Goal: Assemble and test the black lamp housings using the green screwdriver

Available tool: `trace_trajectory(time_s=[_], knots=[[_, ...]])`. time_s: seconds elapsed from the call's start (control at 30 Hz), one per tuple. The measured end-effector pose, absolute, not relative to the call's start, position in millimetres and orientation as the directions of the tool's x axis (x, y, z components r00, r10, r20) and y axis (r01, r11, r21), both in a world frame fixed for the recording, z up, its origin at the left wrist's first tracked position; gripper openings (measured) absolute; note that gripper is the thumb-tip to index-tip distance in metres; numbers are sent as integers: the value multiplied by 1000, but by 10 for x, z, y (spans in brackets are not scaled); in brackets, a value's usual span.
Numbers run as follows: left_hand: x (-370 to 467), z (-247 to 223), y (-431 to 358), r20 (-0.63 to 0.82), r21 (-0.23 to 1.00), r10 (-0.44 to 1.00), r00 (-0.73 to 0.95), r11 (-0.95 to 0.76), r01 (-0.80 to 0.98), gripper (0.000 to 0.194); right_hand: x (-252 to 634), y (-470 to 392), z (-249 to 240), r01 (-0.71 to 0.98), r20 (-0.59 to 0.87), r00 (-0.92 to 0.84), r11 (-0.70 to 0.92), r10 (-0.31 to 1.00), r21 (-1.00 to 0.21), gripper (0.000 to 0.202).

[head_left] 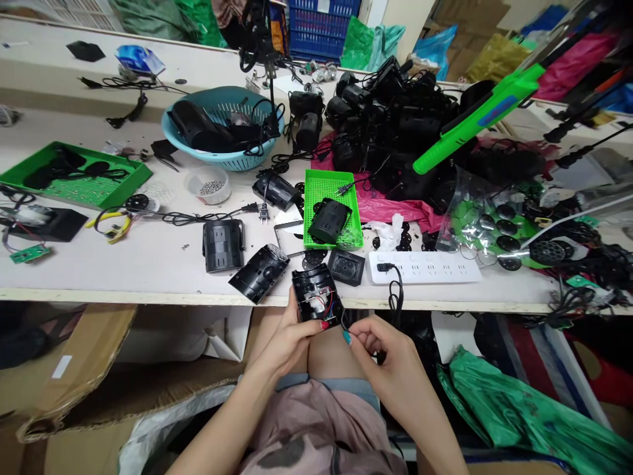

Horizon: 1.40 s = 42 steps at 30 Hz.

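My left hand [291,336] is closed around an opened black plastic housing [307,285] at the table's front edge, above my lap. Inside the housing, red and blue wires [327,300] and a pale metal part show. Just right of it, my right hand [383,346] pinches a thin dark cable [344,319] that runs from the housing's lower corner. A half-shell cover [260,272] lies on the table to the left, its hollow side up. Beside the housing on the right rests a black rectangular part [347,267]. Another closed black unit [223,245] stands farther left.
A white power strip [425,267] with one plug lies at the right. Behind are a green tray [333,175], a cup of screws [208,185], a blue basket [225,160] and piled black units [395,112]. A bright green tool [477,119] hangs at upper right.
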<state>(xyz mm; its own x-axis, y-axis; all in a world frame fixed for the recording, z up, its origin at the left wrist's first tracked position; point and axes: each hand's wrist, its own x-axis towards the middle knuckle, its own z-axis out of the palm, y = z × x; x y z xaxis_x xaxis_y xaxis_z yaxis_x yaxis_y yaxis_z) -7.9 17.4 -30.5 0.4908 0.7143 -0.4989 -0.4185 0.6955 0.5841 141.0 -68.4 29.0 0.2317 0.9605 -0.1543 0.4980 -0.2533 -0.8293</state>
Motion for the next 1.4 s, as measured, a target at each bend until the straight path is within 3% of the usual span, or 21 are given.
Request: trace_trajectory(time_s=[0.27,0.43,0.57,0.77,1.03,1.4], knots=[[-121,-256,145,-478,575,696,536,709,-408,82,1329,-653,115,562,76,368,-156,927,-812,11],[-78,-253,137,-541,552,706,456,708,-441,80,1230,-651,62,646,132,246,-61,960,-761,16],[-75,-291,160,-566,550,729,385,682,-482,73,1203,-701,55,676,171,166,14,971,-737,31],[-75,-265,143,-541,577,743,394,669,-468,85,1237,-798,63,661,360,312,71,879,-747,32],[-28,-172,116,-519,624,756,397,654,-428,95,1249,-759,65,649,206,249,-5,947,-761,26],[-15,-220,70,-525,619,754,395,657,-431,84,1268,-715,-11,812,252,90,76,963,-579,33]])
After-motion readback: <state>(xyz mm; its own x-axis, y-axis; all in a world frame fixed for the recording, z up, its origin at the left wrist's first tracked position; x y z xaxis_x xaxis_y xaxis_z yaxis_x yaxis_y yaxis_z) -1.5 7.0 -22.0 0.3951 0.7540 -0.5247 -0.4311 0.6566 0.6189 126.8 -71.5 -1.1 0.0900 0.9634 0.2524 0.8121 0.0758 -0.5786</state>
